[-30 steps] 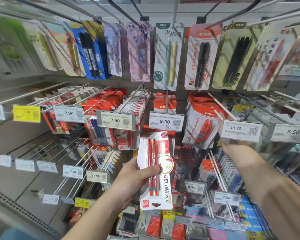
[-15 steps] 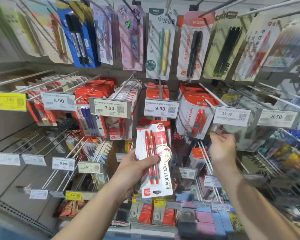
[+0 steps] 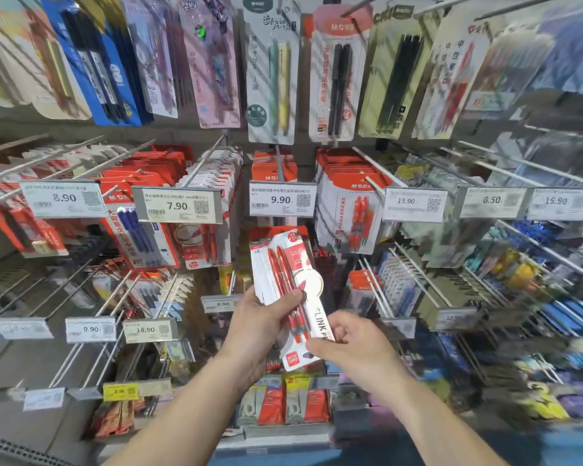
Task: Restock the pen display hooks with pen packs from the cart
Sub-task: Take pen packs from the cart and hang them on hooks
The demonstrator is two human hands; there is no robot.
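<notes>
Gripping the red gel pen pack (image 3: 288, 294) from the side, the left hand (image 3: 261, 326) has its thumb across the front, and the right hand (image 3: 352, 346) pinches its lower corner. It's tilted, top leaning left, in front of the display hooks (image 3: 202, 163), just below the 9.90 price tag (image 3: 281, 199).

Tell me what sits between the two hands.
In the head view, the red gel pen pack lies between the left hand and right hand; both grip it.
</notes>
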